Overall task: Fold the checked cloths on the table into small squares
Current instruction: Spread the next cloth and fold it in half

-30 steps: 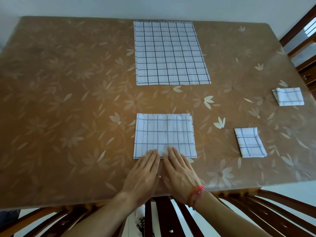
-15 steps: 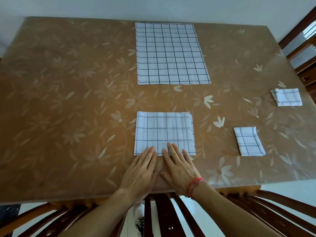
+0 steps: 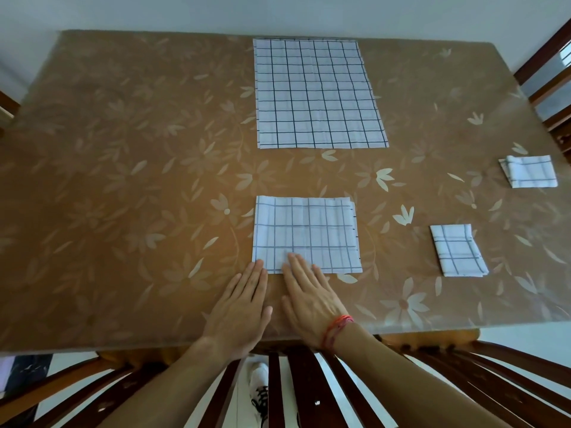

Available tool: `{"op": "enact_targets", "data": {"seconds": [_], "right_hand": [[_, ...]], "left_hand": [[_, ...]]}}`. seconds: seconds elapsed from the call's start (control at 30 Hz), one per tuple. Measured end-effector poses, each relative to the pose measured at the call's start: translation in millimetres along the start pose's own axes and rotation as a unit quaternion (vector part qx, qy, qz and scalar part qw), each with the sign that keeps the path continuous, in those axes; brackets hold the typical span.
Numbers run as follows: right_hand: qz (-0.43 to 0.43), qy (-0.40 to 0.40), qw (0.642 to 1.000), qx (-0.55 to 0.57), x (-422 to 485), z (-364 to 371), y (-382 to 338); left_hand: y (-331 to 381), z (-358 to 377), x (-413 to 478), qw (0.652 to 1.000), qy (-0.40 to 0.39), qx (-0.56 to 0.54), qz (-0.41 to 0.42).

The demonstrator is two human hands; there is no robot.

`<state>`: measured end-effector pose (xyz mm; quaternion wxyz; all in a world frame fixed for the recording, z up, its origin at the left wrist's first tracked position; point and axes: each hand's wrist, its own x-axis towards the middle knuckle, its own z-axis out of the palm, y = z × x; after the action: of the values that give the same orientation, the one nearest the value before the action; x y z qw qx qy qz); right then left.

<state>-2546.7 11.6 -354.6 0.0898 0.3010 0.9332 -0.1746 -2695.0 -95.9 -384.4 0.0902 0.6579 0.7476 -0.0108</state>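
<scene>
Lying flat with fingers straight, the left hand and right hand grip nothing; their fingertips meet the near edge of the half-folded cloth at the table's front. An unfolded cloth lies beyond; the nearer folded square and farther folded square sit rightward.

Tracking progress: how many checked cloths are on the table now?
4. A spread cloth at the far middle; a part-folded cloth near the front edge, under the right hand; a nearer folded square and a farther folded square on the right. None looks hidden.
</scene>
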Motion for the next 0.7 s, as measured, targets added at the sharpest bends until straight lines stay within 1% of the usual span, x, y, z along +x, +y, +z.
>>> {"op": "enact_targets", "data": {"seconds": [0.07, 0.13, 0.27, 0.4, 0.57, 0.7], "right_hand": [[-0.036, -0.010, 0.999, -0.014, 3.6, 6.5, -13.1], [-0.030, -0.017, 0.999, -0.011, 5.8, 11.4, -20.2], [0.024, -0.018, 1.000, -0.004, -5.1, 15.8, -10.2], [0.071, -0.014, 0.997, -0.018, -25.8, 11.5, 17.5], [0.160, -0.017, 0.987, -0.019, -51.4, 6.5, 54.0], [0.170, -0.026, 0.985, -0.018, -56.6, 2.1, 61.0]], "left_hand": [[0.3, -0.5, -0.3, 1.000, 0.005, -0.005, 0.001], [-0.2, -1.0, -0.5, 1.000, 0.007, -0.009, 0.008], [-0.3, -1.9, 0.7, 1.000, 0.003, -0.015, 0.002], [-0.7, -1.6, 1.2, 1.000, -0.009, -0.015, -0.008], [0.9, -1.6, 1.7, 1.000, -0.025, -0.007, -0.011], [-0.3, -0.5, 2.0, 0.999, -0.030, -0.013, -0.016]]}}
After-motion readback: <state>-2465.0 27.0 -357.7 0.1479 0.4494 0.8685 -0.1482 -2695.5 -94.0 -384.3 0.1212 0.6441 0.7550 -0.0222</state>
